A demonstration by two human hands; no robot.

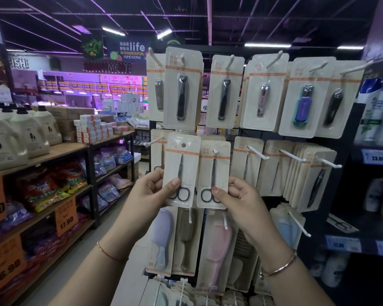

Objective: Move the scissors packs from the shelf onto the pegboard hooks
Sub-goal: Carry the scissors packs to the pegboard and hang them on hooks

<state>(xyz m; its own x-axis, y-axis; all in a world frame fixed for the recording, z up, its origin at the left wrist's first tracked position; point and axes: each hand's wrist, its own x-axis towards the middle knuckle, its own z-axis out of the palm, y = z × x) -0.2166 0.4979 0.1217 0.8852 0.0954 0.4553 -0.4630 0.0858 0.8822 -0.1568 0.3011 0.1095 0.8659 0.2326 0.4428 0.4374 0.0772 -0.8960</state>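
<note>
Two beige carded scissors packs are held up in front of the pegboard rack. My left hand [150, 191] grips the lower edge of the left scissors pack [181, 164], whose hang hole is free of any hook. My right hand [237, 195] pinches the bottom of the right scissors pack [215, 171], whose hole sits over the tip of a white hook [215, 151]. One more scissors pack [342, 225] lies flat on the dark shelf at the right.
Nail clipper cards hang on the top row of hooks [223, 91]. Tweezer-like tool cards fill the hooks to the right [296, 168]. Comb and brush packs [164, 239] hang below. An empty white hook [153, 141] juts out at the left. Detergent shelves [42, 151] line the aisle on the left.
</note>
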